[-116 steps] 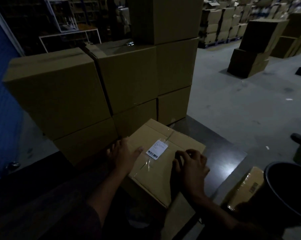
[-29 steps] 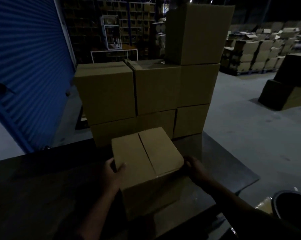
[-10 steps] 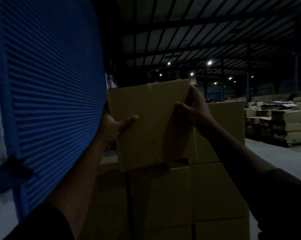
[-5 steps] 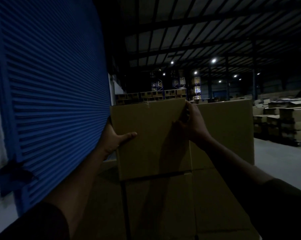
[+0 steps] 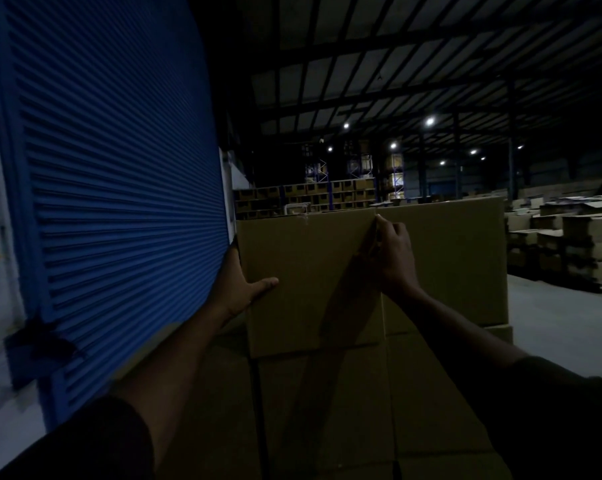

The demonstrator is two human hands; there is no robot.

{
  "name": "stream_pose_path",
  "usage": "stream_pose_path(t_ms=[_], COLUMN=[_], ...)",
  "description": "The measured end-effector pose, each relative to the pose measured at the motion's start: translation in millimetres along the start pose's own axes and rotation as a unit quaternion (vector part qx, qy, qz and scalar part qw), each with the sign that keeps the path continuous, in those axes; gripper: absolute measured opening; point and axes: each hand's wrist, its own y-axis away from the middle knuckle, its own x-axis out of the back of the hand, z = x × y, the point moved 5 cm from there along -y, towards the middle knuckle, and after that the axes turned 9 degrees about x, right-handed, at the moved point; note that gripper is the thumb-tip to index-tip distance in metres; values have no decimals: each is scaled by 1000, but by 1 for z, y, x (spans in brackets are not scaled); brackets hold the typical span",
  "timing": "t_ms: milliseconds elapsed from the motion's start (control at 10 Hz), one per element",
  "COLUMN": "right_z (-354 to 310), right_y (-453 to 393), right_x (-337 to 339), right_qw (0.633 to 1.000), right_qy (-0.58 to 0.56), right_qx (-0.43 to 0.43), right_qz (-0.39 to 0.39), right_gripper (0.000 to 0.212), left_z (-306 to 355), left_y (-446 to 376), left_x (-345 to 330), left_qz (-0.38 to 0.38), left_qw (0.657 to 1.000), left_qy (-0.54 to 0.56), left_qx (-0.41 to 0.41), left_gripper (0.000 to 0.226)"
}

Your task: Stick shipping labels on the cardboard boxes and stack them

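A plain brown cardboard box [image 5: 306, 278] sits at head height on top of a stack of boxes [image 5: 327, 410], its right side against a neighbouring top box [image 5: 455, 258]. My left hand [image 5: 239, 289] grips its left edge, thumb across the front face. My right hand [image 5: 393, 254] holds its upper right edge, fingers tucked into the seam between the two boxes. No label shows on the face turned to me.
A blue roller shutter [image 5: 112, 188] rises close on the left, almost touching the box. Pallets of cardboard boxes [image 5: 562, 237] fill the right background on a grey floor [image 5: 569, 320]. Shelving racks [image 5: 310, 195] stand far behind under ceiling lamps.
The box has come down from a raised position and now rests on the stack, level with the neighbouring box. Both hands kept their hold and moved down with it.
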Motion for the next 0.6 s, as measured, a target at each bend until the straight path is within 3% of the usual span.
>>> stream_pose_path(t_ms=[200, 500, 600], right_z=[-27, -82, -107], right_y=[16, 57, 70], right_x=[17, 33, 40], right_qw=[998, 987, 981], right_qy=[56, 130, 148], right_qx=[26, 92, 124], right_qz=[20, -11, -20], right_gripper=[67, 64, 65], left_z=[13, 50, 62], left_y=[34, 95, 116], left_x=[12, 18, 25], left_qz=[68, 137, 140], left_qw=[994, 941, 931], left_qy=[-79, -223, -236], left_qx=[-18, -216, -241], left_gripper=[117, 98, 94])
